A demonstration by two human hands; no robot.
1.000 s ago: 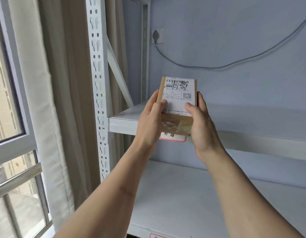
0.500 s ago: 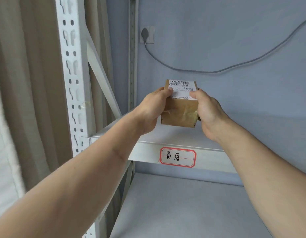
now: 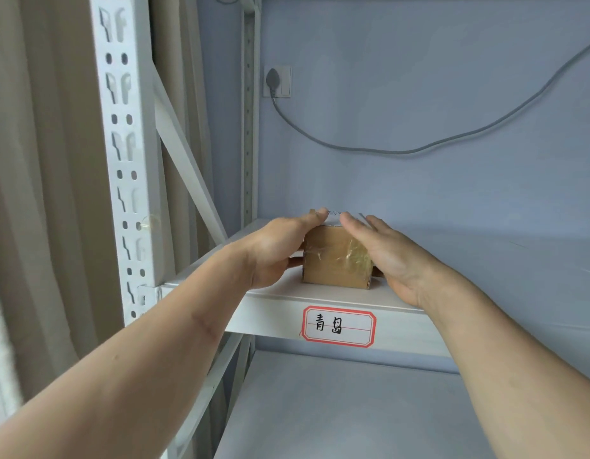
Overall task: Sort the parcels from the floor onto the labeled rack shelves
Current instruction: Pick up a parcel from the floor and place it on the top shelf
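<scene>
The small taped cardboard parcel [image 3: 335, 261] sits on the shelf [image 3: 452, 256] above the red-bordered label [image 3: 339, 326], left hand [image 3: 277, 250] and right hand [image 3: 386, 256] pressing its sides flat-fingered; it looks light, stiff, best held by opposite faces.

Soft, even daylight fills the frame, rendering the wall [image 3: 419, 94] at upper right a cool blue-grey with no hard shadows; only a faint dark band lies beneath the parcel [image 3: 335, 260] and under the shelf [image 3: 270, 309] edge. Clear tape on the parcel's front gives a weak sheen. Wide-angle distortion bows the rack upright [image 3: 121, 127] at left, and the lower corners look slightly soft.
</scene>
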